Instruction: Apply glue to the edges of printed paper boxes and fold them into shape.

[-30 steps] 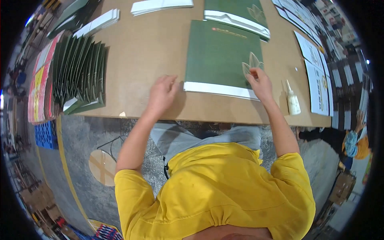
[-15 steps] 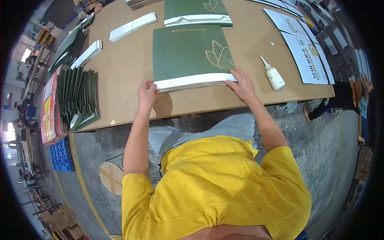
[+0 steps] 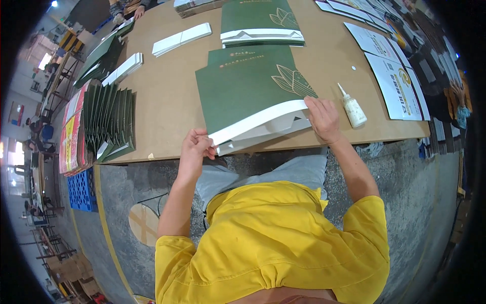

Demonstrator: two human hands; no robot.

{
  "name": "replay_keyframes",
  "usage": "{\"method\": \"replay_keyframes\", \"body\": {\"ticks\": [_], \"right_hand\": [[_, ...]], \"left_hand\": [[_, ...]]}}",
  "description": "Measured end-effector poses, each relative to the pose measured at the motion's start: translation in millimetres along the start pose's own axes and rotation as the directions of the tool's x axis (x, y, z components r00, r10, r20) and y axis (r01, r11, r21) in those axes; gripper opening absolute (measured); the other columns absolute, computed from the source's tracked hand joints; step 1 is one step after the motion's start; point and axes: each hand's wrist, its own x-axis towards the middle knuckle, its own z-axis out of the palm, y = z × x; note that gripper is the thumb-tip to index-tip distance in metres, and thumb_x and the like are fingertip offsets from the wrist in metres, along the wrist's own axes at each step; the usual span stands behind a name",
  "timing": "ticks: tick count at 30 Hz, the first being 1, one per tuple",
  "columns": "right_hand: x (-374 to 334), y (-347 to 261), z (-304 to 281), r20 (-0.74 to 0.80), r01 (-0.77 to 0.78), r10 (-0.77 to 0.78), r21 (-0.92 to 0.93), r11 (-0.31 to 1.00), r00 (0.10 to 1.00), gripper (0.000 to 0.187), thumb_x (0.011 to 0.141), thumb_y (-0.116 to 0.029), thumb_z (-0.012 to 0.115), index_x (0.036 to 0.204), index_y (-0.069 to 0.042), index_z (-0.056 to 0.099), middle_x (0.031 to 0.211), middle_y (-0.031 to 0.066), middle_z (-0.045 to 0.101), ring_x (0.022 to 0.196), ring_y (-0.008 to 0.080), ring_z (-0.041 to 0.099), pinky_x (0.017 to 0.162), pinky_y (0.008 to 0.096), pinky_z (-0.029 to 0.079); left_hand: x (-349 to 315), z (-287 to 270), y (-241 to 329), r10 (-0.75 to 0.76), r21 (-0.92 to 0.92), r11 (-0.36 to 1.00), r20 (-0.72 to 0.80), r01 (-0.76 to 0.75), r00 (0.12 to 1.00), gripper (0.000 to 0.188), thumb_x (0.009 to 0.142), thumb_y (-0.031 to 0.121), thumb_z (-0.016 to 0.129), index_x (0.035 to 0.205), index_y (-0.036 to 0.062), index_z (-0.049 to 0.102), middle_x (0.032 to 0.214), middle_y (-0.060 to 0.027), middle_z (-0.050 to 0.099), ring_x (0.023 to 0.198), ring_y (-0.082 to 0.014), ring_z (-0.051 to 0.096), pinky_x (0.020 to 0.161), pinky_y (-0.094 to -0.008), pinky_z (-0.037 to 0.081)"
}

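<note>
A flat green paper bag (image 3: 238,93) with gold leaf outlines and a white band lies slantwise before me, its near edge gaping to show a pale inside. My left hand (image 3: 196,147) pinches the near left corner of that bag. At the near right corner, my right hand (image 3: 324,119) grips the white band with thumb and fingers. Part of another green bag (image 3: 273,51) shows beneath the far edge. A glue bottle (image 3: 354,109), white with a thin nozzle, stands just right of my right hand.
Beyond lies a stack of green bags (image 3: 258,23). White strip bundles (image 3: 182,39) and upright folded green bags (image 3: 109,119) sit left on the brown table (image 3: 162,96). White printed sheets (image 3: 390,76) lie right. Another person's hand (image 3: 139,12) shows at the far left.
The top bag has been drawn toward me and turned, and its near edge has parted. Both hands moved with it, uncovering the bag below.
</note>
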Motion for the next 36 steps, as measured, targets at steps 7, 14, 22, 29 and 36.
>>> {"method": "replay_keyframes", "body": {"ticks": [7, 14, 22, 29, 36], "right_hand": [[28, -1, -41, 0.018, 0.171, -0.172, 0.038, 0.984, 0.985, 0.038, 0.068, -0.004, 0.065, 0.105, 0.001, 0.061, 0.1, 0.0109, 0.065, 0.08, 0.0241, 0.06, 0.064, 0.0342, 0.046], [29, -17, -59, -0.034, 0.171, -0.169, 0.062, 0.983, 0.985, 0.034, 0.066, -0.005, 0.064, 0.1, 0.001, 0.063, 0.097, 0.012, 0.067, 0.078, 0.0248, 0.062, 0.06, 0.0342, 0.045], [13, -17, -63, 0.013, 0.036, -0.037, 0.075, 0.997, 0.999, 0.035, 0.067, -0.002, 0.067, 0.102, 0.001, 0.063, 0.098, 0.0113, 0.067, 0.078, 0.0241, 0.06, 0.062, 0.0342, 0.045], [16, -9, -54, -0.062, -0.028, 0.033, 0.083, 0.996, 0.998, 0.039, 0.065, 0.002, 0.063, 0.104, 0.001, 0.062, 0.097, 0.0122, 0.067, 0.08, 0.0271, 0.06, 0.066, 0.0368, 0.047], [-4, -1, -52, 0.022, -0.161, 0.159, 0.133, 0.978, 0.987, 0.04, 0.066, 0.01, 0.057, 0.105, 0.003, 0.062, 0.098, 0.0152, 0.066, 0.085, 0.0319, 0.061, 0.076, 0.0395, 0.05]], "left_hand": [[77, -16, 28, 0.239, 0.878, 0.385, 0.202, -0.283, 0.95, 0.028, 0.087, 0.024, 0.055, 0.096, -0.0021, 0.06, 0.089, -0.0173, 0.064, 0.075, -0.0352, 0.061, 0.068, -0.0408, 0.05], [225, 10, -25, 0.436, 0.833, 0.199, 0.396, -0.516, 0.808, 0.036, 0.091, 0.031, 0.049, 0.108, 0.0023, 0.061, 0.109, -0.0231, 0.06, 0.103, -0.0408, 0.055, 0.091, -0.0459, 0.043], [202, 44, -7, 0.126, 0.91, 0.234, 0.321, -0.342, 0.939, 0.034, 0.091, 0.029, 0.044, 0.093, 0.0033, 0.066, 0.099, -0.0236, 0.063, 0.09, -0.0433, 0.059, 0.083, -0.0486, 0.047], [224, 27, -1, 0.168, 0.961, 0.157, 0.201, -0.227, 0.965, 0.033, 0.086, 0.029, 0.048, 0.09, 0.0047, 0.069, 0.092, -0.0201, 0.067, 0.088, -0.0371, 0.063, 0.08, -0.0453, 0.05], [233, 42, 34, 0.292, 0.945, 0.235, 0.153, -0.226, 0.944, 0.025, 0.079, 0.027, 0.063, 0.087, 0.0051, 0.07, 0.08, -0.0169, 0.068, 0.073, -0.031, 0.066, 0.069, -0.0407, 0.052]]}}
